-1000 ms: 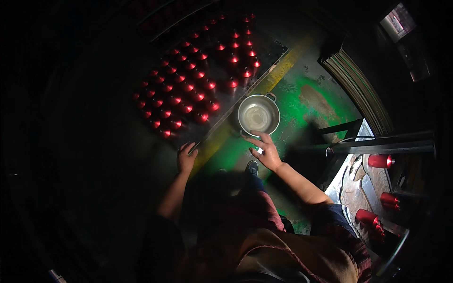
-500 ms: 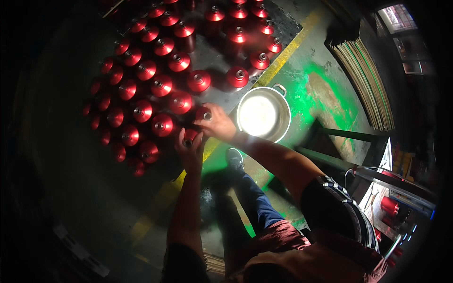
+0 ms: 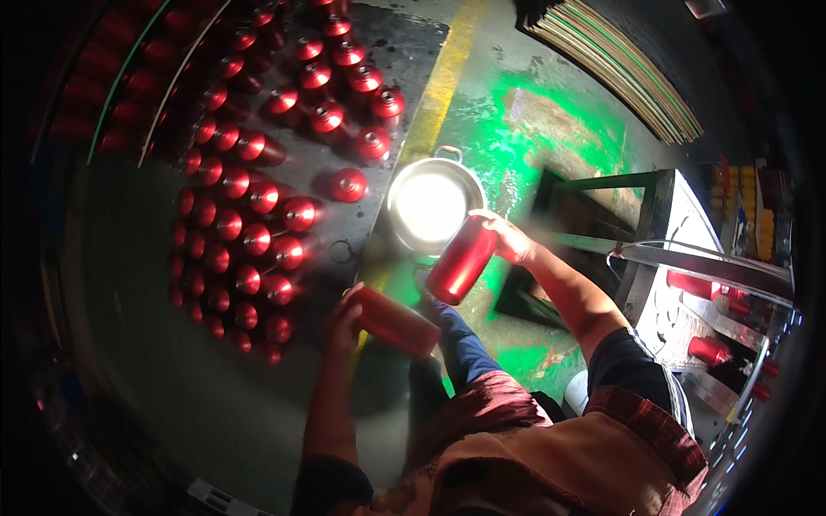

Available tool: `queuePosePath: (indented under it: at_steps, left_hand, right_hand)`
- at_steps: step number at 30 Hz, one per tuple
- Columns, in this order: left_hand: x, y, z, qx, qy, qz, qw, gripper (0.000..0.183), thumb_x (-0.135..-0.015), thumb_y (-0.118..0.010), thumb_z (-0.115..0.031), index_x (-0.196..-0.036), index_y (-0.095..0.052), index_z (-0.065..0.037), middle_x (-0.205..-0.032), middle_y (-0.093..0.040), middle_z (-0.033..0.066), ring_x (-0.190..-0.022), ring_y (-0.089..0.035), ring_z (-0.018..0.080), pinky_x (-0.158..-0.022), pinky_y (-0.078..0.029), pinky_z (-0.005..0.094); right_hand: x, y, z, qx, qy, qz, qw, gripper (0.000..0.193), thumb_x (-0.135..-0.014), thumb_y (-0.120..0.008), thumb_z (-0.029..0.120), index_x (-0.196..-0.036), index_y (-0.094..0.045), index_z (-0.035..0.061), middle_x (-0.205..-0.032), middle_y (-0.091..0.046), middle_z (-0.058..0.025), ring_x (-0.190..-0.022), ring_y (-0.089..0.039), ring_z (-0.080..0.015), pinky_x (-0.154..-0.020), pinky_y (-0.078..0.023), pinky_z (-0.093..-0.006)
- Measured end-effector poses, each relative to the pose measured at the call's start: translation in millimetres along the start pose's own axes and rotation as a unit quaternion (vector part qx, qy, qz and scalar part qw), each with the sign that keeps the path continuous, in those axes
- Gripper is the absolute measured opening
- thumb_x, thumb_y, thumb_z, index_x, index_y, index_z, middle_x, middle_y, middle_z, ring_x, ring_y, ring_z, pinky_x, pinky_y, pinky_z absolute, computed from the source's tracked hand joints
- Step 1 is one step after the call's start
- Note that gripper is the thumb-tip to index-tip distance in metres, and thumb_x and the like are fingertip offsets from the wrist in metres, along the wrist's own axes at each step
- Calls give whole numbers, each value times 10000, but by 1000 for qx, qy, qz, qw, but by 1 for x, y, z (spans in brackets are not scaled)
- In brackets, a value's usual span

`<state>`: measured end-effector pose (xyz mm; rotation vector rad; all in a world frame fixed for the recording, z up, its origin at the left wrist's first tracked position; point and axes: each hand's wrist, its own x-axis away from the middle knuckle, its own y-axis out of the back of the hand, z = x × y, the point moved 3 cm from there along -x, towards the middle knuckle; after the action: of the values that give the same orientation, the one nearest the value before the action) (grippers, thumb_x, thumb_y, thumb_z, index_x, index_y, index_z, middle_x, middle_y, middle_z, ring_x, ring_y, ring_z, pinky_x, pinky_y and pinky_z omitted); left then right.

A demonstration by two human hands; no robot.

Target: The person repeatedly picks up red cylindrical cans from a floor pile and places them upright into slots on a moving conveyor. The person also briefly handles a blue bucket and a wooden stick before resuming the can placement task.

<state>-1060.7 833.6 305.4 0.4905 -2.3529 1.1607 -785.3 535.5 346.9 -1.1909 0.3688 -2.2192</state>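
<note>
Red bottles (image 3: 255, 239), many: standing on the dark board (image 3: 397, 56), several near its right edge. Your left hand (image 3: 347, 316): grasping the first held bottle (image 3: 397, 323), tilted, by that edge's near end. Metal pot (image 3: 407, 178): beside the same edge. Second held bottle (image 3: 462, 261): tilted, its upper end gripped in your right hand (image 3: 509, 239). Handling, judged: stiff, probably light metal; glossy coat may slip or scratch. Hold: round the shoulder.

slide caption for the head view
Left hand and right hand each hold a red bottle, near a pot and many standing bottles.
</note>
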Motion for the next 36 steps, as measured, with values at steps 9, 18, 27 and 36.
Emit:
queuePosePath:
  at_steps: [9, 18, 27, 36]
  left_hand:
    - [-146, -95, 69, -85, -9, 127, 988, 485, -1019, -420, -380, -1429, -417, -121, -1455, -399, 235, -1266, -458, 447, -951, -488, 593]
    - [-191, -161, 42, 92, 176, 121, 973, 493, -1017, -414, -409, -1419, -426, -125, -1421, -431, 225, -1221, -480, 439, -914, -500, 573]
    - [-94, -275, 61, 0, 172, 146, 974, 503, -1014, -407, -439, -1410, -435, -129, -1387, -463, 215, -1176, -502, 432, -877, -512, 553]
    - [49, -381, 111, -26, 174, 217, 960, 515, -1011, -400, -469, -1400, -444, -133, -1354, -494, 206, -1131, -525, 424, -840, -524, 533]
  right_hand:
    - [-57, 36, -9, 612, 446, 194, 623, 291, -773, -726, 302, -989, -671, 115, -863, -647, -52, -932, -617, -291, -804, -496, -444]
    - [-33, -15, 47, -279, 212, 163, 922, 484, -925, -517, 344, -1278, -523, 13, -1178, -626, -194, -1086, -623, -344, -911, -521, -467]
    - [126, -79, 91, -446, 227, 274, 821, 523, -956, -466, 520, -1217, -602, 87, -1154, -669, -104, -1050, -652, -268, -919, -524, -444]
    - [379, -22, 24, -353, 370, 188, 839, 448, -911, -576, 424, -1267, -549, 153, -1188, -631, -103, -1076, -627, -246, -948, -513, -440]
